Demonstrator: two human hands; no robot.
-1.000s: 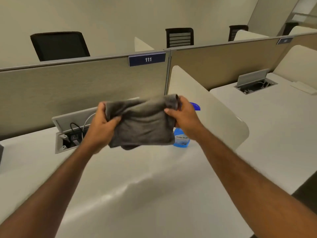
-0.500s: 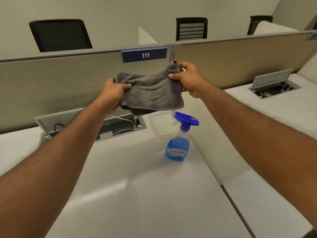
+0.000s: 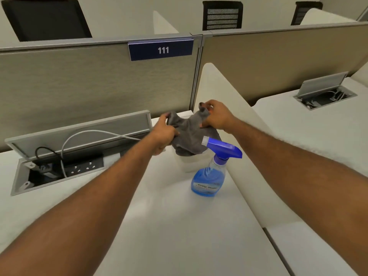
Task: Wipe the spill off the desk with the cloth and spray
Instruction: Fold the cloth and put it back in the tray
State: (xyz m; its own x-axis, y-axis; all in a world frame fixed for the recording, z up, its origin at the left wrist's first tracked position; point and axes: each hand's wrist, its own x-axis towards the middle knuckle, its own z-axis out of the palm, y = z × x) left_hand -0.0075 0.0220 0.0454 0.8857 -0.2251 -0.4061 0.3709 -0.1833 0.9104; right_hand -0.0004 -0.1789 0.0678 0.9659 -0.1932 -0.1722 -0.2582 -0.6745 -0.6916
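Note:
A grey cloth (image 3: 189, 134) is bunched between both hands at the back of the white desk (image 3: 179, 226). My left hand (image 3: 164, 134) grips its left side and my right hand (image 3: 216, 116) pinches its upper right corner. The cloth's lower part hangs into a white container (image 3: 191, 164) that stands on the desk. A blue spray bottle (image 3: 211, 176) with a blue trigger head stands upright just to the right of and in front of the container, untouched. No spill shows on the desk surface.
An open cable box (image 3: 59, 166) with sockets, a raised lid and a white cable sits in the desk at left. A beige partition with a "111" sign (image 3: 161, 49) runs behind. A white side divider (image 3: 229, 116) separates the neighbouring desk at right. Black chairs stand beyond.
Both hands have brought the cloth down from in front of the partition sign to the white container at the desk's back, and the cloth is more crumpled. The bottle stays put.

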